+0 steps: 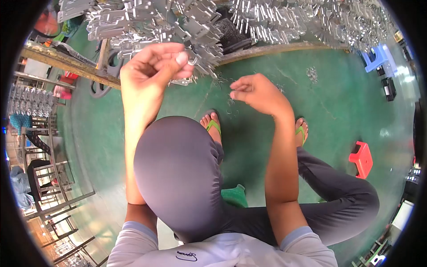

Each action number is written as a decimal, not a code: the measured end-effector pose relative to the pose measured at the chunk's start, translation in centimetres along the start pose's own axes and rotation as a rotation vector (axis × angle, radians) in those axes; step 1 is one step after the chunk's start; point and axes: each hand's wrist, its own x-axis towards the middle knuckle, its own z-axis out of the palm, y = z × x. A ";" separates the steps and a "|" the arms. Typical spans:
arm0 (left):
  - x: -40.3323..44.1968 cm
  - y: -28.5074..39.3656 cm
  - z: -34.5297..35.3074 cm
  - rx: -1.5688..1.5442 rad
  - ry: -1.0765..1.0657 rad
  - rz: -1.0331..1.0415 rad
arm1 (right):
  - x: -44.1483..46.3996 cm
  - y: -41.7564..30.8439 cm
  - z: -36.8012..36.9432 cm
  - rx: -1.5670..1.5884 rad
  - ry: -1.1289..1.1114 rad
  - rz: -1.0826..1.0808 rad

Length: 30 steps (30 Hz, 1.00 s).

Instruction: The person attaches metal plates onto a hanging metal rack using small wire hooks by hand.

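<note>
My left hand [155, 66] is raised at the upper left, thumb and fingers pinched together beside the hanging metal parts [202, 40]. Something small and shiny shows near its fingertips, too small to make out. To the right, my right hand [255, 91] hovers over the green floor [249, 155] with thumb and forefinger close together; what they hold, if anything, cannot be made out. Bunches of flat silvery metal parts hang along the top of the view, nearest to my left hand.
A wooden bar [71, 64] runs below the hanging parts. Small metal pieces [312, 74] lie on the floor. A red stool [362, 160] stands at the right, a blue stool [380, 58] at the upper right. Metal racks [49, 164] and a person's clothing [20, 187] show at the left.
</note>
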 end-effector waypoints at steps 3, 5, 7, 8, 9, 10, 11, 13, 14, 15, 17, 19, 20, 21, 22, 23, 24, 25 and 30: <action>-1.3 -1.7 -0.3 -0.059 -0.022 -0.132 | -0.5 -1.1 -0.3 0.373 -0.137 -0.089; -1.7 -4.2 -0.7 -0.060 -0.075 -0.213 | -0.8 -1.8 0.3 0.569 -0.179 -0.105; -2.1 -6.9 -0.6 -0.061 -0.113 -0.289 | -0.4 -1.3 1.8 0.729 -0.248 -0.059; -2.2 -8.6 -0.5 -0.031 -0.181 -0.253 | -0.1 -0.8 2.6 0.808 -0.280 -0.039; -2.3 -10.5 -0.3 -0.002 -0.248 -0.214 | 0.4 0.2 3.6 0.883 -0.301 -0.025; -2.4 -12.2 -0.2 0.028 -0.315 -0.172 | 0.8 1.6 4.4 0.911 -0.301 0.017; -2.8 -13.9 -0.1 0.034 -0.322 -0.257 | 1.4 3.1 5.2 0.938 -0.303 0.059; -3.2 -16.3 0.1 0.051 -0.334 -0.428 | 2.3 6.3 6.8 1.026 -0.297 0.138; -3.4 -16.8 0.3 0.121 -0.334 -0.420 | 2.6 7.9 7.2 0.952 -0.274 0.200; -3.6 -17.2 0.6 0.189 -0.334 -0.414 | 2.7 9.2 7.4 0.877 -0.251 0.263; -3.5 -17.7 0.8 0.230 -0.301 -0.408 | 3.3 14.8 8.4 0.521 -0.181 0.394; -3.0 -15.8 1.8 0.224 -0.174 -0.304 | 3.7 20.0 9.6 -0.076 -0.065 0.516; -2.8 -15.0 2.2 0.222 -0.108 -0.253 | 3.1 20.7 10.0 -0.390 0.005 0.577; -2.5 -14.8 2.3 0.214 -0.076 -0.185 | 2.5 20.7 10.0 -0.425 0.009 0.594; -2.3 -14.5 2.4 0.226 -0.065 -0.126 | 2.0 20.6 10.0 -0.459 0.012 0.611; -2.1 -14.2 2.5 0.238 -0.053 -0.068 | 1.9 20.6 9.9 -0.494 0.014 0.627; -1.8 -13.8 2.6 0.250 -0.043 -0.012 | 2.5 20.2 9.9 -0.430 0.151 0.441; -1.5 -13.5 2.8 0.271 -0.025 0.032 | 3.5 19.5 9.8 -0.361 0.286 0.255; -0.2 -12.7 3.5 0.434 0.024 0.106 | 7.9 6.3 8.1 0.313 0.730 -0.336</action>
